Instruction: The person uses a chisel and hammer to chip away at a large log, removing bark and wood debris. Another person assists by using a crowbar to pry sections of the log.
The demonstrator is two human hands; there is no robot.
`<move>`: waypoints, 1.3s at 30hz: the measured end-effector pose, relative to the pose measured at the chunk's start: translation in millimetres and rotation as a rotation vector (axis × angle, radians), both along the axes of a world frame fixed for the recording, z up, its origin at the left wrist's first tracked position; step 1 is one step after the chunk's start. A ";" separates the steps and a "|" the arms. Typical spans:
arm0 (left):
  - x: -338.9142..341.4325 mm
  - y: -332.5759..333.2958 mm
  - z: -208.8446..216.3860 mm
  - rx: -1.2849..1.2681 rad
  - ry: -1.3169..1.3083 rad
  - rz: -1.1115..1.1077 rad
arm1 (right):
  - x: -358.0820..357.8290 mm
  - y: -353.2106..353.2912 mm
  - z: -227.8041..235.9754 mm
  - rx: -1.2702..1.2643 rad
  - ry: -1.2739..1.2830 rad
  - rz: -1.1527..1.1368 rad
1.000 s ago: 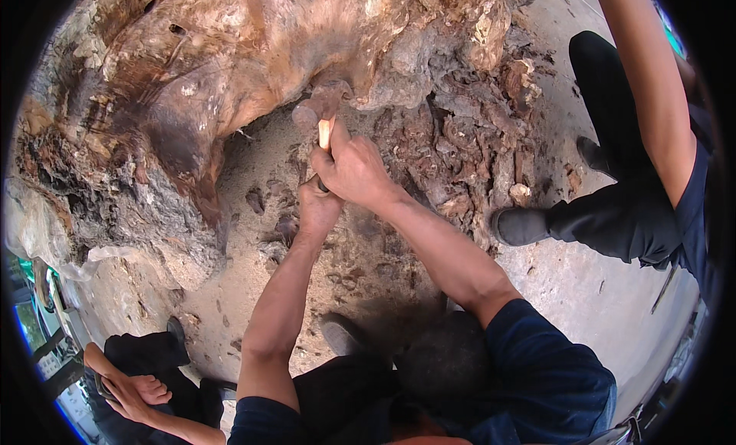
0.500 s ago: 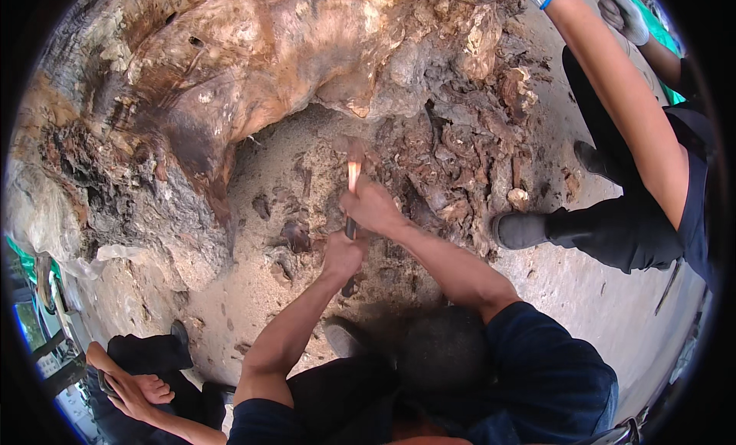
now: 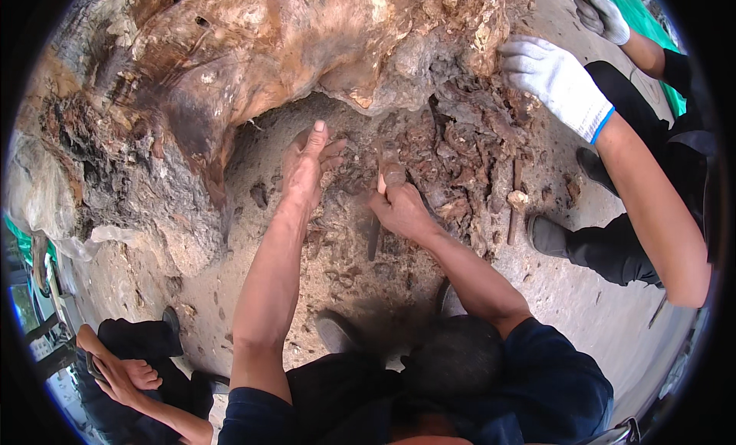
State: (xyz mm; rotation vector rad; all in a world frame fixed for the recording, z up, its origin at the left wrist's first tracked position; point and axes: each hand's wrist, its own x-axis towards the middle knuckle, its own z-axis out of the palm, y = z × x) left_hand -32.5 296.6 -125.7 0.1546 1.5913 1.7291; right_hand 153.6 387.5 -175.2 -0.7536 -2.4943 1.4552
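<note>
In front of the huge brown tree stump, my right hand is closed round a tool with a blunt brown head and a dark straight handle. The handle points back toward me; blur hides the exact kind of tool. My left hand is off it, held up to its left by the hollow under the stump, thumb raised and fingers apart. Beneath both hands lie loose bark and wood chips on sandy ground. Broken bark is heaped just right of my right hand.
At the right, a co-worker's white-gloved hand rests at the stump's edge, with a dark shoe below. A rusty bar lies nearby. Another gloved hand is beyond. A seated person is at lower left.
My left hand has let go of the tool's handle and moved up and left, opening. My right hand has shifted slightly right with the tool. The co-worker's gloved hand has come down into view.
</note>
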 end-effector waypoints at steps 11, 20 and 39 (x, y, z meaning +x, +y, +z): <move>-11.8 76.6 -14.1 0.036 0.051 0.164 | 13.6 10.0 6.6 -0.185 0.000 -0.072; 4.5 80.3 -19.0 0.069 0.199 0.223 | 5.0 8.7 13.1 -0.093 0.155 -0.035; 28.6 -57.5 -35.9 -0.229 0.420 -0.149 | -91.9 5.6 76.3 -0.156 0.200 0.064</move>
